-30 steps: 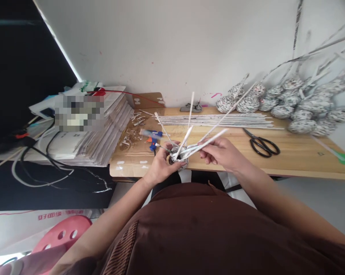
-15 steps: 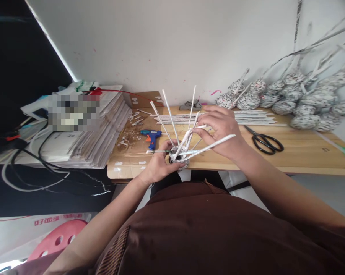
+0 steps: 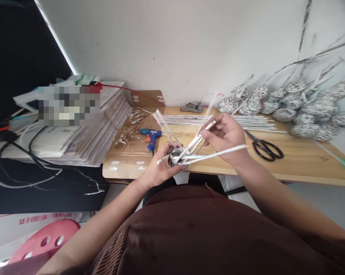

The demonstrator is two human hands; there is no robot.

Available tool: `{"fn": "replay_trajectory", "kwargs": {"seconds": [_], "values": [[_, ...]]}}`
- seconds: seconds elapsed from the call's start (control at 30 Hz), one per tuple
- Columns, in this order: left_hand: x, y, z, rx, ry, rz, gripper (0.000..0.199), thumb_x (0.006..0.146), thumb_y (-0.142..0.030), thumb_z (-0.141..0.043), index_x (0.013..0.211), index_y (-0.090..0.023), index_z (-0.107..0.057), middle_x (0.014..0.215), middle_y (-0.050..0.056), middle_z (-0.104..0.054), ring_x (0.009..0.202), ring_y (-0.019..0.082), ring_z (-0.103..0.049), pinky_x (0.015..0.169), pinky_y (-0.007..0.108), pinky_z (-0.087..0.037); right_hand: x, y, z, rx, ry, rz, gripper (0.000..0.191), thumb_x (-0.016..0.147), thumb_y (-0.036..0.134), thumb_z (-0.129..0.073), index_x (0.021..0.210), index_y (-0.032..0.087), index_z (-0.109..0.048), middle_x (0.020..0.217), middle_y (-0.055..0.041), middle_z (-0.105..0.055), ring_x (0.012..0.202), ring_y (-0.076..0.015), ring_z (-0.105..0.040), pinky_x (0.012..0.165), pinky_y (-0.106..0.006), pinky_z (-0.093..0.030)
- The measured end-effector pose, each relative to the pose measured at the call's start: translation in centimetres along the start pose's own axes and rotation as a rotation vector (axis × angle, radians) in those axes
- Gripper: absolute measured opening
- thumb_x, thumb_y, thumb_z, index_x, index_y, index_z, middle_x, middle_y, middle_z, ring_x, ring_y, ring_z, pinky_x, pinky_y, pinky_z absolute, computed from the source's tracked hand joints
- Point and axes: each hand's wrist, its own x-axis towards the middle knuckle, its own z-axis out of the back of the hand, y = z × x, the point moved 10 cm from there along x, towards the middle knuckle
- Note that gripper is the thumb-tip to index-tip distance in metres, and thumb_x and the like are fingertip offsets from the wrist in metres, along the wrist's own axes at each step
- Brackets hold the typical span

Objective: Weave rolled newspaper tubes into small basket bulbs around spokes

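Observation:
My left hand [image 3: 160, 166] is closed round the side of a small woven paper basket [image 3: 178, 157] near the table's front edge. Several white rolled-paper sticks stand up and fan out from its rim. In my right hand [image 3: 225, 137], thumb and fingers pinch one of these paper sticks [image 3: 196, 142], which leans to the right. Another stick slants out below that hand, and a blurred one rises behind it. Two more lean to the left. My fingers hide part of the basket's wall.
A blue glue gun [image 3: 152, 138] lies on cardboard left of the basket. Black-handled scissors [image 3: 264, 147] are at the right. Loose paper sticks [image 3: 255, 123] lie behind my hands. Woven paper gourd shapes [image 3: 287, 107] stand along the wall. A paper stack [image 3: 109, 122] fills the left.
My right hand has moved slightly right and down, pulling the pinched stick further rightward. The upright sticks have tilted. My left hand keeps its hold on the basket.

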Motion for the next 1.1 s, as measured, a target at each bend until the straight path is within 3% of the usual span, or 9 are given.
{"fn": "replay_trajectory", "kwargs": {"seconds": [0.1, 0.2, 0.4, 0.5, 0.6, 0.7, 0.77, 0.93, 1.1], "values": [[-0.1, 0.2, -0.4, -0.015, 0.005, 0.023, 0.052, 0.076, -0.023, -0.081, 0.119, -0.020, -0.053, 0.119, 0.011, -0.065, 0.109, 0.023, -0.064, 0.097, 0.037, -0.048, 1.0, -2.0, 2.5, 0.001, -0.152, -0.139, 0.042, 0.070, 0.034, -0.086, 0.095, 0.027, -0.053, 0.064, 0.0079, -0.060, 0.045, -0.0123, -0.060, 0.033, -0.020, -0.038], [0.0, 0.5, -0.1, -0.040, -0.050, 0.041, 0.053, 0.075, -0.024, -0.083, 0.119, -0.020, -0.054, 0.116, 0.010, -0.066, 0.109, 0.024, -0.064, 0.097, 0.038, -0.049, 1.2, -4.0, 4.8, 0.072, -0.248, -0.325, 0.039, 0.071, 0.039, -0.084, 0.093, 0.026, -0.055, 0.055, 0.0093, -0.052, 0.041, -0.0124, -0.058, 0.031, -0.020, -0.033], [0.9, 0.1, 1.1, -0.170, -0.166, -0.022, 0.057, 0.071, -0.023, -0.085, 0.117, -0.021, -0.051, 0.114, 0.007, -0.065, 0.105, 0.020, -0.062, 0.097, 0.036, -0.047, -0.5, -6.7, 4.0, 0.400, -0.132, -0.587, 0.037, 0.089, 0.056, -0.060, 0.085, 0.019, -0.065, 0.077, -0.0052, -0.071, 0.060, -0.0147, -0.069, 0.043, -0.023, -0.047], [1.4, -0.1, 1.7, -0.214, -0.190, -0.040, 0.058, 0.071, -0.024, -0.086, 0.116, -0.021, -0.049, 0.113, 0.005, -0.064, 0.101, 0.018, -0.062, 0.095, 0.034, -0.048, -1.6, -7.2, 1.3, 0.352, 0.137, -0.599, 0.040, 0.091, 0.055, -0.054, 0.094, 0.018, -0.070, 0.104, -0.0131, -0.075, 0.081, -0.0252, -0.075, 0.050, -0.030, -0.054], [1.8, -0.4, 2.0, -0.229, -0.191, -0.033, 0.056, 0.071, -0.025, -0.086, 0.114, -0.021, -0.050, 0.112, 0.006, -0.065, 0.100, 0.018, -0.063, 0.094, 0.035, -0.048, -1.8, -5.9, -0.6, -0.054, 0.332, -0.343, 0.026, 0.087, 0.039, -0.064, 0.106, 0.023, -0.072, 0.114, -0.0110, -0.074, 0.083, -0.0255, -0.074, 0.057, -0.035, -0.057], [2.3, -1.0, 1.9, -0.202, -0.146, -0.050, 0.054, 0.073, -0.026, -0.085, 0.115, -0.020, -0.052, 0.115, 0.008, -0.066, 0.105, 0.021, -0.064, 0.097, 0.037, -0.048, -1.6, -2.2, -2.2, -0.501, 0.343, 0.106, 0.021, 0.086, 0.028, -0.067, 0.107, 0.026, -0.074, 0.112, -0.0082, -0.074, 0.092, -0.0246, -0.071, 0.069, -0.037, -0.057], [2.4, -1.3, 2.0, -0.131, -0.144, -0.071, 0.054, 0.074, -0.025, -0.084, 0.118, -0.020, -0.053, 0.118, 0.009, -0.065, 0.109, 0.022, -0.063, 0.100, 0.037, -0.047, -1.5, -0.1, -2.8, -0.642, 0.318, 0.287, 0.014, 0.089, 0.025, -0.065, 0.100, 0.026, -0.075, 0.103, -0.0058, -0.076, 0.090, -0.0228, -0.071, 0.073, -0.036, -0.055], [2.3, -1.2, 2.7, 0.110, -0.181, -0.071, 0.049, 0.074, -0.022, -0.081, 0.117, -0.020, -0.057, 0.118, 0.009, -0.063, 0.107, 0.022, -0.062, 0.096, 0.036, -0.048, -0.2, 3.6, -2.2, -0.985, 0.228, 0.526, 0.010, 0.091, 0.026, -0.066, 0.084, 0.023, -0.073, 0.085, -0.0036, -0.076, 0.078, -0.0217, -0.066, 0.072, -0.036, -0.046], [2.7, -1.6, 1.0, 0.200, 0.027, -0.102, 0.049, 0.075, -0.016, -0.078, 0.120, -0.020, -0.057, 0.115, 0.008, -0.064, 0.099, 0.021, -0.063, 0.089, 0.034, -0.050, 0.7, 6.2, -2.0, -1.173, 0.180, 0.739, 0.018, 0.093, 0.033, -0.065, 0.079, 0.023, -0.071, 0.078, -0.0021, -0.074, 0.095, -0.0272, -0.061, 0.086, -0.043, -0.035]]}}
